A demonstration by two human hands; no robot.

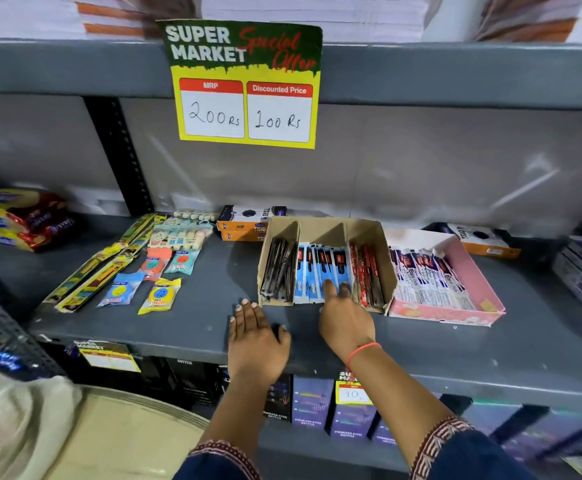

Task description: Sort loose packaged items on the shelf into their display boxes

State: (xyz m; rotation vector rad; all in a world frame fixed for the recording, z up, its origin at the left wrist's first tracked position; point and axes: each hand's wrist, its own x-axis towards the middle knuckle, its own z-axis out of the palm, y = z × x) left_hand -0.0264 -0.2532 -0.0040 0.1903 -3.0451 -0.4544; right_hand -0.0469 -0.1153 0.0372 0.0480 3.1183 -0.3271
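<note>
A brown cardboard display box (pixel 383 251) with three compartments stands on the grey shelf (pixel 199 320). It holds dark pen packets (pixel 277 268) on the left, blue packets (pixel 313 271) in the middle and red packets (pixel 369 271) on the right. My right hand (pixel 346 318) rests at the box's front, fingers spread and touching the blue packets. My left hand (pixel 254 336) lies flat on the shelf just in front of the box's left corner, holding nothing. A pink box (pixel 483 289) of white-and-blue packets stands right of the cardboard box.
Loose items lie on the shelf's left: long yellow-green packets (pixel 99 268), round sharpener packets (pixel 159 294), eraser packs (pixel 178 237). Orange boxes (pixel 244 225) stand behind. Biscuit packs (pixel 19 220) sit far left. A price sign (pixel 246 84) hangs above. Boxed bottles (pixel 312 403) fill the lower shelf.
</note>
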